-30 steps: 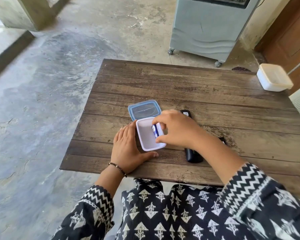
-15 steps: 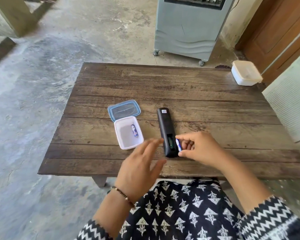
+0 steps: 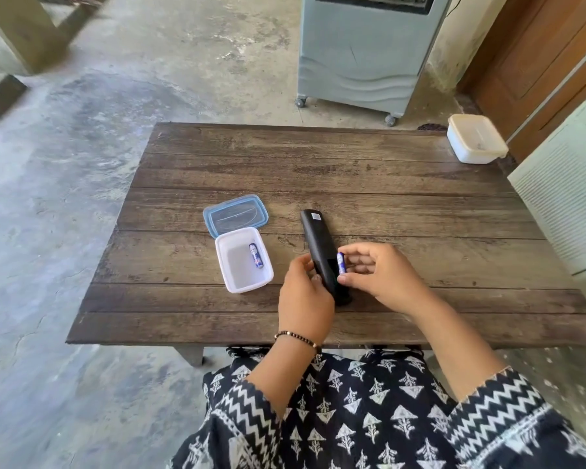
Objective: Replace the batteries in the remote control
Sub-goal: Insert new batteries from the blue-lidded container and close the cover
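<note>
A black remote control [image 3: 318, 242] lies face down on the wooden table [image 3: 318, 164], its long axis pointing away from me. My left hand [image 3: 303, 299] grips its near left edge. My right hand [image 3: 379, 275] pinches a blue and white battery [image 3: 341, 262] between thumb and fingers, right beside the remote's near end. A small white box [image 3: 232, 279] stands to the left of the remote with a second battery [image 3: 256, 255] lying inside. Its clear blue-rimmed lid [image 3: 236, 214] lies just behind it.
A closed white container [image 3: 476, 138] sits at the table's far right corner. A grey air cooler on wheels [image 3: 366, 52] stands on the floor behind the table. A wooden door [image 3: 538, 62] and a pale ribbed panel [image 3: 569, 211] are at the right.
My right hand took one battery out of the white box and carried it to the remote. My left hand left the box and came to hold the remote's side.
</note>
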